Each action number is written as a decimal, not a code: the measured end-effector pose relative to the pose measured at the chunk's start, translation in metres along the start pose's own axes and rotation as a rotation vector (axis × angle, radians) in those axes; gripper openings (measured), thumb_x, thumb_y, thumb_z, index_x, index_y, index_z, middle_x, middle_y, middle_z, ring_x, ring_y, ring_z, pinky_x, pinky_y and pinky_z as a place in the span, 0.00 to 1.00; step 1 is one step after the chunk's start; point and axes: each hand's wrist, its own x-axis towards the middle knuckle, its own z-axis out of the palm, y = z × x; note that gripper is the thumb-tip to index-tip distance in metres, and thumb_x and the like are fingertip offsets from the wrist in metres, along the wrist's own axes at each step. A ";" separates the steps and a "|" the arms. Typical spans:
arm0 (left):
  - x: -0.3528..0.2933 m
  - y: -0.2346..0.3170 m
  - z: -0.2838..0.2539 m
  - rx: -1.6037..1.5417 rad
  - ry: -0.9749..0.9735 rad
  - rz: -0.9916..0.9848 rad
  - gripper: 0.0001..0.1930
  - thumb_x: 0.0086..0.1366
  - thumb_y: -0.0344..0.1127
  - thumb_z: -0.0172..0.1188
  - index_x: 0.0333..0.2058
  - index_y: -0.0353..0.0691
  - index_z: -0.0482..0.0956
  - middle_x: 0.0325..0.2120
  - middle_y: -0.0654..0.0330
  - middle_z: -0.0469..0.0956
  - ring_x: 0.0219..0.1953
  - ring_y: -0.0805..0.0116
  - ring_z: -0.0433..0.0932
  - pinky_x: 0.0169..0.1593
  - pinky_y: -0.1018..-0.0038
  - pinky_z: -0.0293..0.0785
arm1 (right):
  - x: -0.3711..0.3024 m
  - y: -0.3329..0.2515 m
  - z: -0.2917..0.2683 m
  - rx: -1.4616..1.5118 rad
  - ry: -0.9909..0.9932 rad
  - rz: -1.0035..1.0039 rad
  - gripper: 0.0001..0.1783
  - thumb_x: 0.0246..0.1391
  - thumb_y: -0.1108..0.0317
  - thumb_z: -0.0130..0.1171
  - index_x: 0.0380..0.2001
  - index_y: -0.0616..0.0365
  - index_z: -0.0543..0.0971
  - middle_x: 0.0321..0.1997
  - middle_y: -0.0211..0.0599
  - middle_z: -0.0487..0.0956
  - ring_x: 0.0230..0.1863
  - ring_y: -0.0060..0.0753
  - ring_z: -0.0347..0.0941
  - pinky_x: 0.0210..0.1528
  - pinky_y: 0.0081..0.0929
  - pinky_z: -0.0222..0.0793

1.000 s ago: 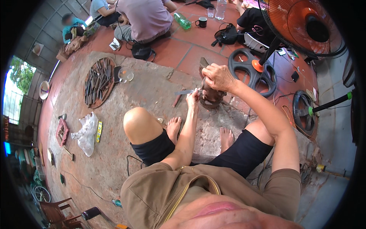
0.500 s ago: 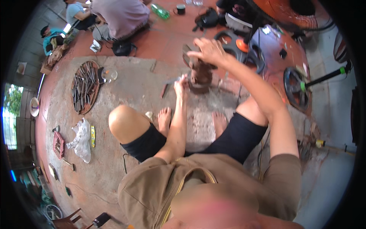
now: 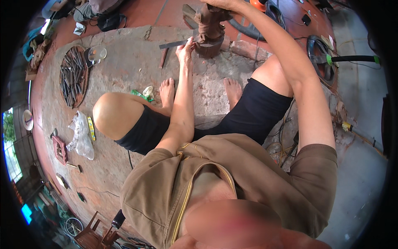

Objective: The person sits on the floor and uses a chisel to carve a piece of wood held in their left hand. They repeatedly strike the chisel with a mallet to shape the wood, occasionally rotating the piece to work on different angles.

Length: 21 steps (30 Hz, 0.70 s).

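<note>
A dark brown wood carving (image 3: 210, 31), with a rounded, carved surface, stands upright on the slab in front of my feet. My right hand (image 3: 227, 4) lies over its top and grips it, partly cut off by the upper edge. Beside the carving's base, my left hand (image 3: 185, 50) is closed on a flat grey metal blade (image 3: 172, 44), whose end points left. Its other end, toward the carving, is hidden by the fingers. A reddish-brown stick (image 3: 163, 59) lies on the slab just below the blade.
To the left, a round basket (image 3: 85, 89) holds many narrow dark tools, with a clear cup (image 3: 97, 54) next to it. A plastic bag (image 3: 83, 135), a red crate (image 3: 60, 149) and a hammer (image 3: 74, 167) lie nearer. Cables (image 3: 282, 149) run by my right leg.
The whole view has tilted, so things sit higher in the picture. My right hand, raised with fingers spread, has settled onto the carving's top. The blade in my left hand now shows clearly.
</note>
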 end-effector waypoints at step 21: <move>-0.022 -0.007 0.026 0.226 0.118 0.357 0.09 0.56 0.31 0.67 0.34 0.35 0.81 0.27 0.66 0.79 0.29 0.79 0.73 0.37 0.80 0.69 | 0.010 0.008 0.003 -0.021 0.026 0.030 0.16 0.42 0.55 0.55 0.26 0.58 0.79 0.31 0.50 0.80 0.35 0.54 0.77 0.39 0.45 0.73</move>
